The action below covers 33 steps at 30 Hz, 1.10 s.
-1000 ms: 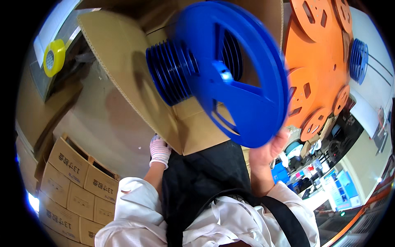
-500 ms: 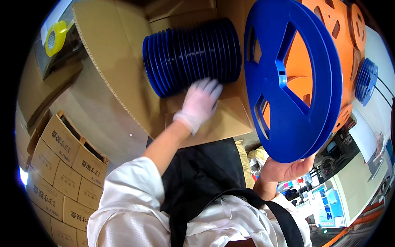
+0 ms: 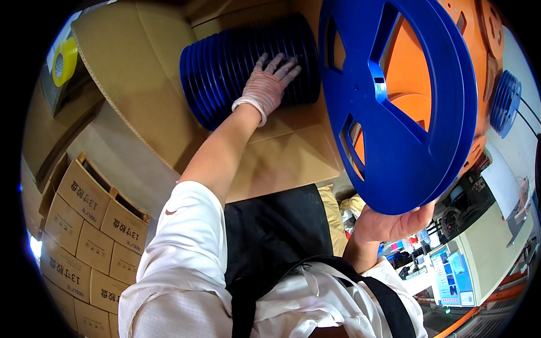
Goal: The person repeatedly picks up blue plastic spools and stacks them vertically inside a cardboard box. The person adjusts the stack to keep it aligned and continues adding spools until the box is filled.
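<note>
Right hand (image 3: 394, 224) holds a blue reel (image 3: 384, 141), likely light, stiff; best grabbed at six o'clock. Left hand (image 3: 266, 89), spread, touches discs (image 3: 217, 73).

Held reel (image 3: 389, 174) looked smooth blue plastic, soft sheen. Boxed reels (image 3: 220, 73) looked like shinier plastic. Open carton (image 3: 132, 79) was matt brown corrugated cardboard. Glove (image 3: 264, 90) looked knit. Apron (image 3: 282, 228) was matt black cloth, shirt (image 3: 191, 242) creased white cloth.

Bright blue, that reel (image 3: 366, 87) by the right edge of the plain brown carton (image 3: 135, 67); inside, I see a reel row (image 3: 220, 76) banded darker blue, nearly black between. The left hand (image 3: 265, 90) wears a pinkish glove (image 3: 260, 93), white-cuffed. Black apron (image 3: 282, 228), white sleeve (image 3: 189, 225).
</note>
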{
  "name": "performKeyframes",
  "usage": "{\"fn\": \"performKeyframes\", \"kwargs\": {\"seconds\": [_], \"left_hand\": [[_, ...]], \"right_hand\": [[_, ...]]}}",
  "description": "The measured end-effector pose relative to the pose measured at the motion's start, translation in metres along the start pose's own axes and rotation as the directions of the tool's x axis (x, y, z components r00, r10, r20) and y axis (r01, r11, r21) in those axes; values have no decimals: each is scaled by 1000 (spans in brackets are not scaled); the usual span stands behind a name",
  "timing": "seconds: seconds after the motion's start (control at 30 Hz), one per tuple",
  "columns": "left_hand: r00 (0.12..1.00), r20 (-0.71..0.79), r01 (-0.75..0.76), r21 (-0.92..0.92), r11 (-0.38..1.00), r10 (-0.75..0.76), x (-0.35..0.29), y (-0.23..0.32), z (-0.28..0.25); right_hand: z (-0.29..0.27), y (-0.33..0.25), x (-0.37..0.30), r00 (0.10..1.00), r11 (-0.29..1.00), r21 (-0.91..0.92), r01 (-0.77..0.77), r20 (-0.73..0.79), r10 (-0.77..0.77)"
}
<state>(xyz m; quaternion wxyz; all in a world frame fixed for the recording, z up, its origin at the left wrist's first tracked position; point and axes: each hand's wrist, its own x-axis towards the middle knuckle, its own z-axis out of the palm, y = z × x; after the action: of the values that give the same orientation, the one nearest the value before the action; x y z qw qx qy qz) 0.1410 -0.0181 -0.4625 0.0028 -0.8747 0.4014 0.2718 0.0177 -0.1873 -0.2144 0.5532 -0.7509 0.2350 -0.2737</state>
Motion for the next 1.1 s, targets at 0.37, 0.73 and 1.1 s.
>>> {"fn": "performKeyframes", "kwargs": {"seconds": [0.37,0.73,1.1], "left_hand": [[996,-86,0,-5,1000,0,-15,-12,10],[983,55,-182,100,978,178,8,16,-7],[959,282,-82,127,989,43,9,76,35]], "right_hand": [[11,3,6,987,963,-221,158,-7,-163],[-1,8,1,989,966,-218,138,76,-124],[50,29,-9,965,950,-275,147,251,-76]]}}
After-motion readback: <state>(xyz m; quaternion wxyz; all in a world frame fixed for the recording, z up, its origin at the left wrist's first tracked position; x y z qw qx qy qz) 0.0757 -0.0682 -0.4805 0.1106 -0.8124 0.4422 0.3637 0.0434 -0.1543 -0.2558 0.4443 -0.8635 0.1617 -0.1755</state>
